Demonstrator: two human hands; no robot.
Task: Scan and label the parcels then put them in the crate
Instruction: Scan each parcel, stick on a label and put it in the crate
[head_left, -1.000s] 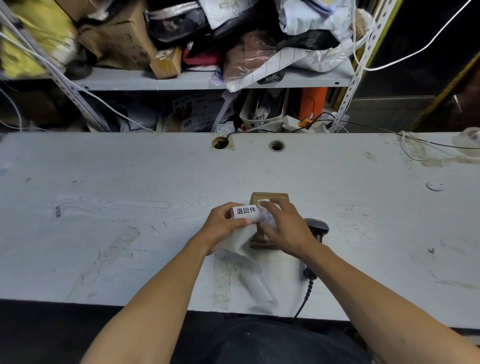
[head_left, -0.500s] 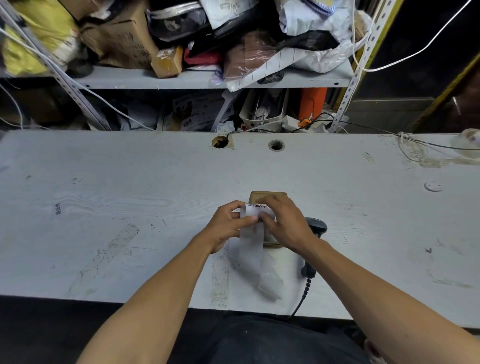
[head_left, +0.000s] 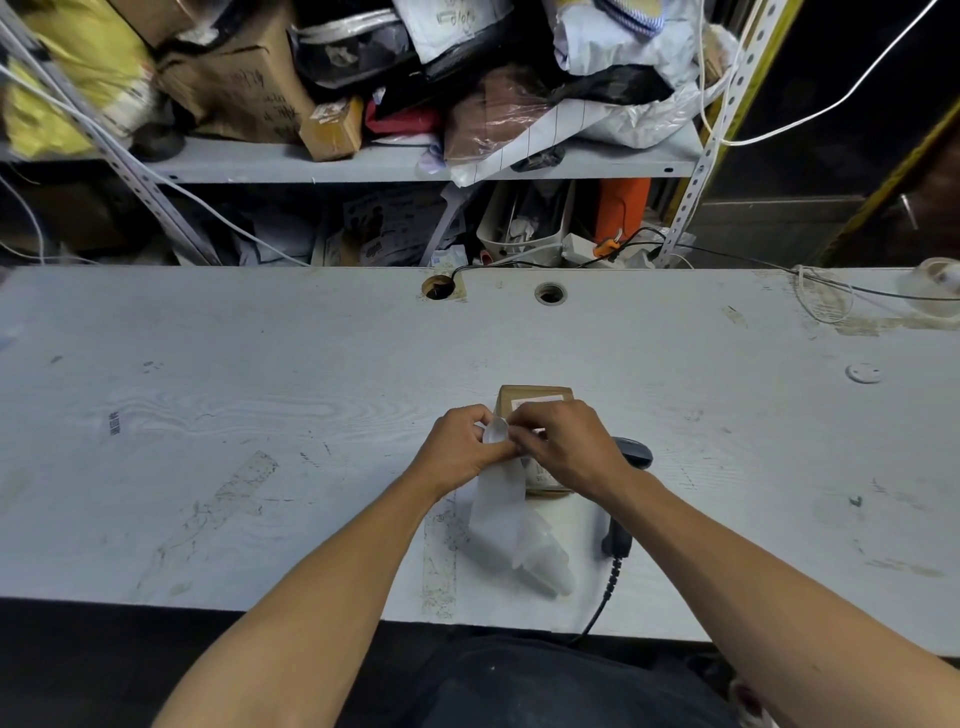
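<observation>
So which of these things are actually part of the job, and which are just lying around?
In use: left hand, right hand, label strip, small cardboard parcel, barcode scanner.

Lying about: shelf clutter, white cables, table.

On the desk (head_left: 260, 364) before me lies the parcel (head_left: 535, 397), my hands, left (head_left: 460, 447) and right (head_left: 566, 447), meeting over its near end. The scanner (head_left: 631, 457) lies just right of it, the label strip (head_left: 506, 499) trailing toward me. The shelf (head_left: 363, 166) stands behind.
</observation>
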